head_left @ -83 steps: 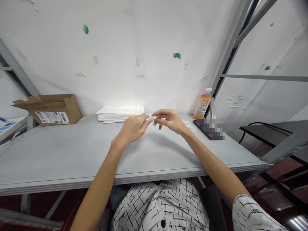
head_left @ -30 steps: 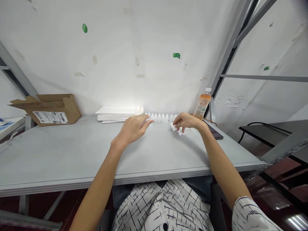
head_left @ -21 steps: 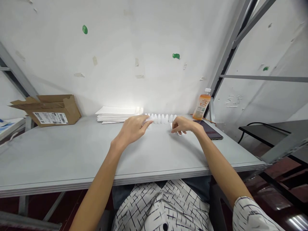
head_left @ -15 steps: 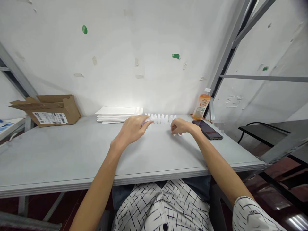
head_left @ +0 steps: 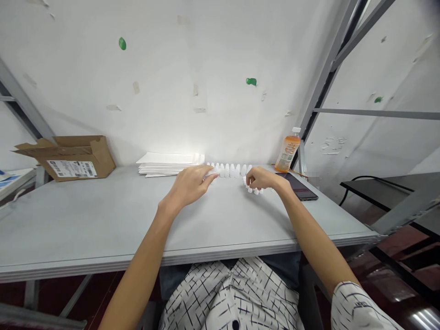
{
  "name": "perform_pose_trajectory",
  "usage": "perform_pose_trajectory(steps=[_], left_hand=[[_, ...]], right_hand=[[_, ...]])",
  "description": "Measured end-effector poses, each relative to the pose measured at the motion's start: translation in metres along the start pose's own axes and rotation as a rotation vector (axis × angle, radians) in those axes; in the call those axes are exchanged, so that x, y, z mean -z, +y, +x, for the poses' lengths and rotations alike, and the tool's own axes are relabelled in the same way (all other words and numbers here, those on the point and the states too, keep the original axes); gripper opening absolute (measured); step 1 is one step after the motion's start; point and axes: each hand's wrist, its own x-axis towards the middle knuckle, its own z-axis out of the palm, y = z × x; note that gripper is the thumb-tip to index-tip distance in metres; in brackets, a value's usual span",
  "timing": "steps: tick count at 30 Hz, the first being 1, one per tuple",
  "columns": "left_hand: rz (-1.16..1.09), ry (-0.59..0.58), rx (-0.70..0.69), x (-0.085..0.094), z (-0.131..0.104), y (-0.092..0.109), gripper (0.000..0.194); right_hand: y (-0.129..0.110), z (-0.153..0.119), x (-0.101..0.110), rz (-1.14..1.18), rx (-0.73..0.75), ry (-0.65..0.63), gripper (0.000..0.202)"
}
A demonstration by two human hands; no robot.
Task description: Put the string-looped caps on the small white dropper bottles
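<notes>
Several white bottles (head_left: 232,171) stand in a row, with the left hand (head_left: 192,181) pinching what looks like another small bottle (head_left: 212,173) at the row's left end. Before the row's right end, the right hand (head_left: 259,178) bunches narrow over small caps (head_left: 256,192), whether gripping one I cannot tell; a careless sideways knock could topple the row or scatter them.
</notes>
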Motion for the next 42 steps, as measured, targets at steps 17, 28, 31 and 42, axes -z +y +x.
perform_pose_trajectory(steps=[17,28,31,42], left_hand=[[-0.013,-0.03,0.01,-0.0001,-0.0005,0.0001,0.035],[0.003,-0.036,-0.011,-0.0033,0.0004,-0.0039,0.032],[0.009,-0.044,-0.011,-0.003,0.0006,-0.0038,0.033],[0.005,-0.06,-0.008,-0.0028,0.0003,-0.0053,0.035]], right_hand=[[-0.0033,-0.0011,0.0011,0.003,-0.014,0.049,0.02],[-0.0017,0.0008,0.0007,-0.061,0.039,0.092,0.022],[-0.0011,0.0008,0.0005,-0.053,0.032,0.085,0.02],[0.0004,0.0028,-0.0003,-0.013,0.021,0.069,0.017]])
